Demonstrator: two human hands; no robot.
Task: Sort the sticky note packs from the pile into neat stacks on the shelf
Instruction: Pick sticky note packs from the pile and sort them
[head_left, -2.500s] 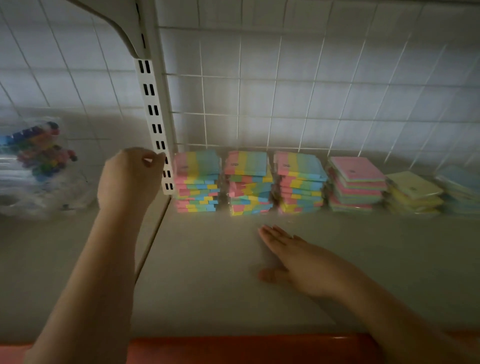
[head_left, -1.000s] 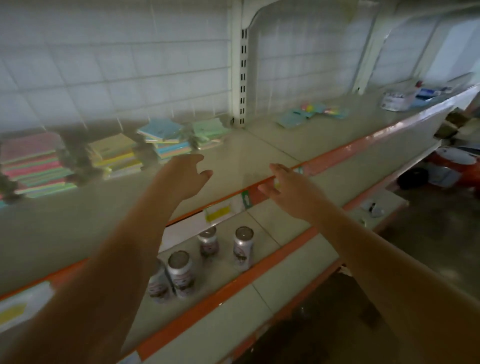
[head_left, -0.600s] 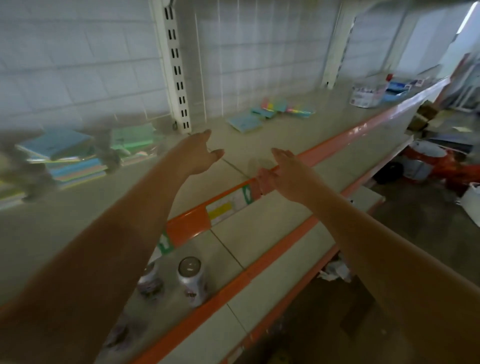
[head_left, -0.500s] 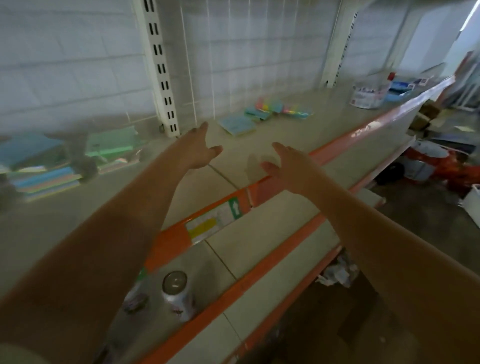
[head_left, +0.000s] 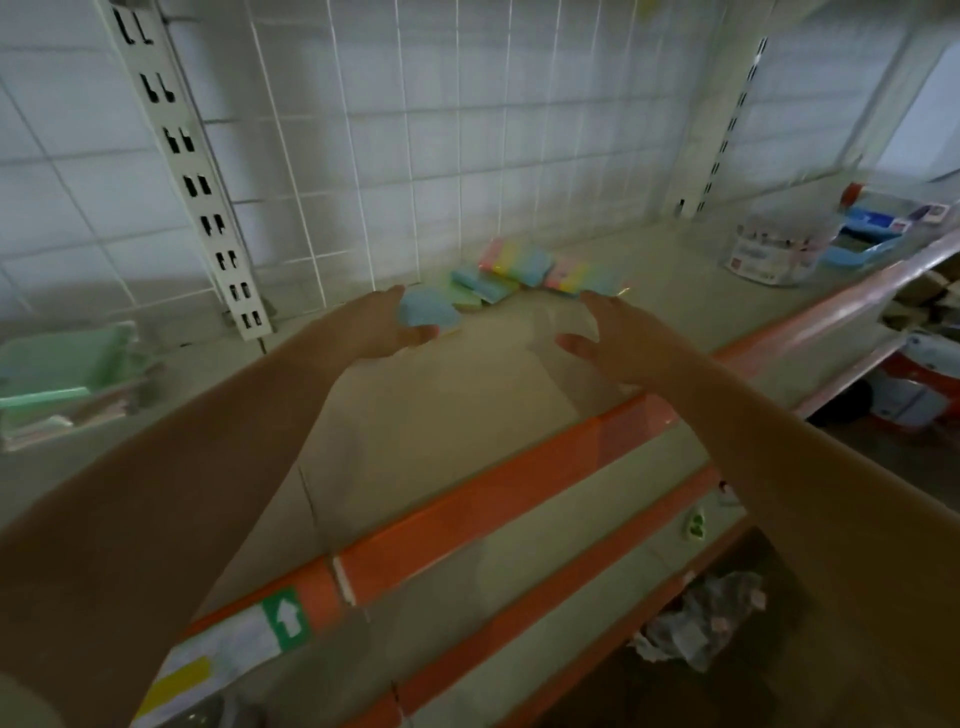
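No writing is legible; a green label shows a white arrow. Left hand spread, touching the blue pack; right hand spread just before the pile on the shelf

my left hand reaches the square blue sticky note pack at the pile's edge; my right hand hovers spread beside the striped pastel packs.

Open path: bare shelf surface is left free before the pile.
Behind: passage is blocked by wire grid.
Right: clear tub is stood.
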